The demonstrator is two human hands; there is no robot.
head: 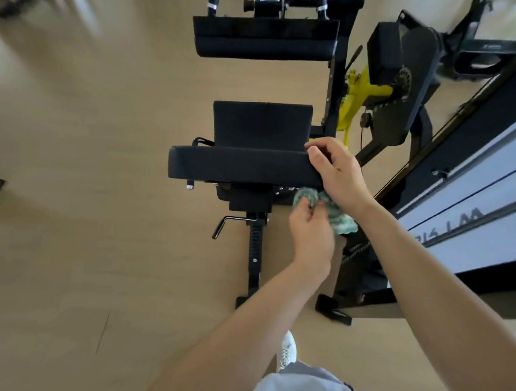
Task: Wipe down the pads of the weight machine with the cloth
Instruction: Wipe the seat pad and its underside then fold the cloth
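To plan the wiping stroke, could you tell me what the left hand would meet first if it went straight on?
Probably the lower edge of the nearer black pad, just beyond the green cloth that the left hand holds; depth is hard to judge.

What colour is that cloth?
The cloth is mottled green and white, best seen in the head view.

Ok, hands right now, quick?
Left hand: holding the cloth.
Right hand: gripping the end of the pad.
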